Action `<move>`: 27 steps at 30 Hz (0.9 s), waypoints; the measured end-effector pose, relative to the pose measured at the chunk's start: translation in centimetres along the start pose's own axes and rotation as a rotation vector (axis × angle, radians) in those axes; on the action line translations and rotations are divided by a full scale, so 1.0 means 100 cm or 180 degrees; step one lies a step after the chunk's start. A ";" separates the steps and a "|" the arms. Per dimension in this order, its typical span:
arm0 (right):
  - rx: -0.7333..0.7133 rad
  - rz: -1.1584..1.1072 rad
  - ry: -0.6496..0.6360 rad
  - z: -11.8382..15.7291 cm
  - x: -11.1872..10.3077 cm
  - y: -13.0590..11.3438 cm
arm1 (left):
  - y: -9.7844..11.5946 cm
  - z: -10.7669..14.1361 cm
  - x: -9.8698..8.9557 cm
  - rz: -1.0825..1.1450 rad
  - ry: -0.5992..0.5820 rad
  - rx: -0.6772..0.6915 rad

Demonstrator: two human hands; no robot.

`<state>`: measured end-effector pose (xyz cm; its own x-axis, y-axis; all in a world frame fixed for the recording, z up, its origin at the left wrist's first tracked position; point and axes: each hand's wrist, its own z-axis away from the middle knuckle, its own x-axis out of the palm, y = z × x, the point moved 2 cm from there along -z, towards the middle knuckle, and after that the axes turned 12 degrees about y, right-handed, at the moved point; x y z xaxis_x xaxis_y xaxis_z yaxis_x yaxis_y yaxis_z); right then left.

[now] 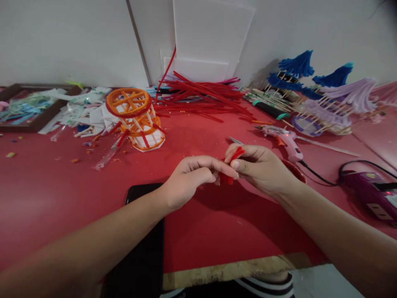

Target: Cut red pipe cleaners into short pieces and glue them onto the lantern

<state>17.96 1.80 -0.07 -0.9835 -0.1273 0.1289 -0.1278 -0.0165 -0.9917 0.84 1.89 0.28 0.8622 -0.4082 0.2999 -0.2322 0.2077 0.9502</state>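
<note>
Over the middle of the red table, both hands meet around a small bunch of red fuzzy pieces (pixel 238 153). My right hand (pixel 260 167) is closed on the bunch, pinching it between thumb and fingers, with the red tips sticking up. My left hand (pixel 198 176) touches it from the left, its fingers curled around the lower part, where more red shows beneath. The fingers partly hide the pieces. Just behind my right hand lies a pointed metal tool (pixel 235 140), its rear end hidden.
An orange pipe-cleaner frame (pixel 128 101) stands at the left. Red stems (pixel 204 95) lie at the back. A pink glue gun (pixel 290 145), blue and lilac roofed models (pixel 336 109) and a purple device (pixel 369 194) are at the right. A black phone (pixel 145 244) lies under the left forearm.
</note>
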 end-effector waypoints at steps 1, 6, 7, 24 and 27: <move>-0.0116 0.0136 0.0072 0.000 0.000 -0.002 | -0.001 -0.001 0.000 0.0028 0.0039 -0.0025; -0.0515 0.0936 0.0369 0.002 0.001 -0.007 | -0.007 -0.005 0.001 0.0302 0.0602 -0.0013; -0.0584 0.1049 0.0419 0.002 0.000 -0.008 | -0.007 -0.006 0.001 0.0254 0.0650 0.0066; -0.1581 0.2025 0.0675 0.022 0.017 -0.007 | -0.004 -0.012 -0.004 0.1044 0.0627 0.0171; -0.1867 0.2163 0.0660 0.025 0.020 -0.009 | -0.003 -0.010 -0.001 0.1109 0.0508 0.0062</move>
<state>16.41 -0.95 1.11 -0.8670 0.2558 -0.4277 0.4969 0.5094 -0.7026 1.26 2.75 -0.06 0.7889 -0.1723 0.5899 -0.5309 0.2922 0.7955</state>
